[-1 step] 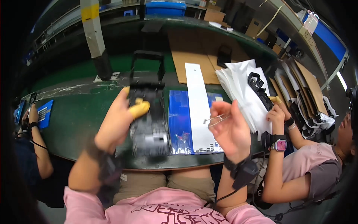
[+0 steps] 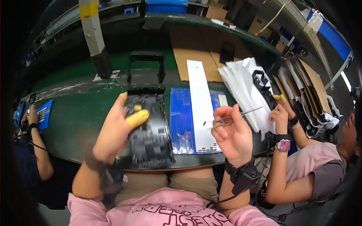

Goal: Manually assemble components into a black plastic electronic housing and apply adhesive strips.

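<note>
My left hand (image 2: 117,126), with yellow finger cots on thumb and finger, grips the left edge of a black plastic housing (image 2: 152,130). The housing is long, with an open rectangular frame at its far end and many small moulded details, slightly blurred. It is held over the near part of the green table. To its right, my right hand (image 2: 233,135) is raised palm up, fingers curled round thin metal tweezers (image 2: 252,110). The tweezers stick out on both sides of the fingers, apart from the housing.
A blue plastic-covered sheet (image 2: 180,120) and a long white strip (image 2: 200,101) lie between my hands, with cardboard (image 2: 181,49) beyond. White foam bags (image 2: 235,83) lie right. A co-worker's hand (image 2: 279,116) holds another black part (image 2: 264,88). A post (image 2: 92,37) stands far left.
The housing has shifted slightly nearer to me with my left hand. In my right hand the tweezers have turned, and a long shaft now points right past the fingers.
</note>
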Demonstrator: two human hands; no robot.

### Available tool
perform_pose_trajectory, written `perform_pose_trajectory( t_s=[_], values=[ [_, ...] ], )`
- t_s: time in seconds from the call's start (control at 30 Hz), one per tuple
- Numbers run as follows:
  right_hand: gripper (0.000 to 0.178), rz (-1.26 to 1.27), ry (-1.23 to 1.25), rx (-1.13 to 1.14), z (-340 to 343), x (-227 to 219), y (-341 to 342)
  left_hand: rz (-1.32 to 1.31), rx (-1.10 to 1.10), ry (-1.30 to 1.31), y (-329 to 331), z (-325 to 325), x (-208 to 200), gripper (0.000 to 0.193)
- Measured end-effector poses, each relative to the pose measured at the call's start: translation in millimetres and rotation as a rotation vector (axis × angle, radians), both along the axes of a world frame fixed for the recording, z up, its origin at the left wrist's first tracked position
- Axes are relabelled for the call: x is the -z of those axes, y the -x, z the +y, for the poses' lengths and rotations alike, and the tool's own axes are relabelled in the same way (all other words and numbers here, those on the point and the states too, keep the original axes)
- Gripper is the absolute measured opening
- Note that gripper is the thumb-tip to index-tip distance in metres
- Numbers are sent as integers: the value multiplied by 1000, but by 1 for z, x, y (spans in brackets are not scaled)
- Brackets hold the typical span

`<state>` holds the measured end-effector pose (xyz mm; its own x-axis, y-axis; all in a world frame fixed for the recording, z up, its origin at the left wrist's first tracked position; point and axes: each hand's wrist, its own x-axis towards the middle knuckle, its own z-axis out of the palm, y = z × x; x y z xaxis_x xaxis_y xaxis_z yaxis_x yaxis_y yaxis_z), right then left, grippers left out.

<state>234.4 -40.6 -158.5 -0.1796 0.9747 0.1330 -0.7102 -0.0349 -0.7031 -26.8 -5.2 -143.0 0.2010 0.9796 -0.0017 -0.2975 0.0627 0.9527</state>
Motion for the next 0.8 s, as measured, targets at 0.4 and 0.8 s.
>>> perform_pose_trajectory(
  t_s=[0.4,0.8],
  values=[
    [30,-103,10,134,-45,-13,33,-486,112,105,-43,-22,29,48],
    [20,-385,-279,569,-47,-1,63,-667,104,85,-50,-23,10,48]
  ],
)
